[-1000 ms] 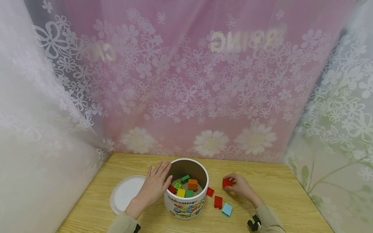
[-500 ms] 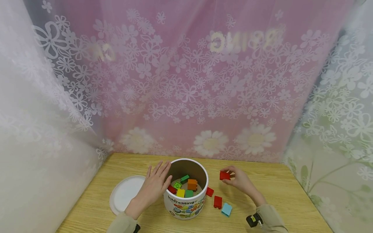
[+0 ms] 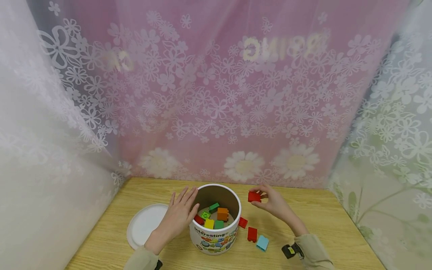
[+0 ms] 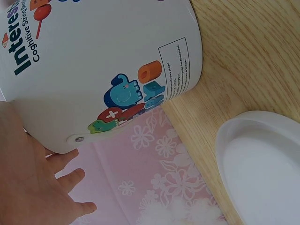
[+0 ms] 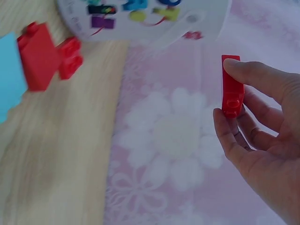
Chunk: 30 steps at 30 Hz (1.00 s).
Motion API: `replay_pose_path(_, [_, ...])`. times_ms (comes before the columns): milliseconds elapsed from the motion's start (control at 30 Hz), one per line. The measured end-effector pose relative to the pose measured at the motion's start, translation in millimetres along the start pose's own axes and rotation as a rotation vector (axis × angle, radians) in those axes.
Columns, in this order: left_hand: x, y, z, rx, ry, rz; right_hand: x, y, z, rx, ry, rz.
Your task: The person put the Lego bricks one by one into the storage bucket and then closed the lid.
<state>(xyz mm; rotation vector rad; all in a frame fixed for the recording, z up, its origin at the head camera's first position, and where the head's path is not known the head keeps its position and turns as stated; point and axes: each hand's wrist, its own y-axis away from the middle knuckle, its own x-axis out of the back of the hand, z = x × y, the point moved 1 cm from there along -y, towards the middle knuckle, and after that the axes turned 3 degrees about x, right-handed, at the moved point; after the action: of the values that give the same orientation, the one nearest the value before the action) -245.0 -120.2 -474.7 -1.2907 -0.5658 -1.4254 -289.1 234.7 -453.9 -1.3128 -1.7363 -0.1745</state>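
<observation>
A: Where's the red block (image 3: 254, 197)?

B: In the right hand (image 3: 274, 204), pinched between thumb and fingers. It's held up off the table (image 3: 175, 257), toward the far edge, just right of the bucket's rim.

A: And the left hand (image 3: 177, 211)?

B: Fingers straight and spread, laid against the left side of the bucket (image 3: 214, 243), up at the rim.

A: How does the bucket stand?

B: Upright, mouth up, around midway between the table's left and right edges. Its white wall has colourful printing.

A: What's inside?

B: An orange block (image 3: 222, 214), a yellow block (image 3: 209, 224), a lime block (image 3: 205, 215), a green block (image 3: 218, 224), a dark green block (image 3: 214, 207), plus a red piece (image 3: 199, 219) by the left wall, partly hidden.

A: Anything loose on the table?

B: Right of the bucket, a row slants toward the near edge: a small red brick (image 3: 243, 222) just beside the wall, then a larger red brick (image 3: 252, 234), then a blue brick (image 3: 262, 243).

A: What about the other side?

B: A white lid (image 3: 143, 225) lies flat near the left edge, the left wrist covering part of it. A pink flowered curtain (image 3: 216, 112) hangs behind the far edge.
</observation>
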Motion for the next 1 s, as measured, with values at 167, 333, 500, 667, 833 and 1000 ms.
replay_pose_path(167, [0.1,0.3,-0.2,0.000,-0.004,0.000,2,-7.1,-17,0.032,-0.004,0.000])
replay_pose_path(333, [-0.1,0.1,-0.3,-0.001,-0.015,-0.001,-1,-15.8,-31,0.076,-0.006,-0.004])
replay_pose_path(500, [0.1,-0.2,0.1,0.005,-0.021,-0.009,-5,-23.5,-41,0.103,-0.043,-0.019])
replay_pose_path(667, [0.9,0.0,0.8,0.012,-0.014,-0.018,-10,-29.5,-48,0.135,-0.044,-0.029])
replay_pose_path(833, [1.2,0.2,1.1,0.010,-0.010,-0.011,-17,-35.3,-53,0.162,-0.041,-0.030])
replay_pose_path(1000, [1.3,0.1,1.5,0.010,-0.013,-0.005,-26,-40.8,-56,0.157,-0.075,-0.058])
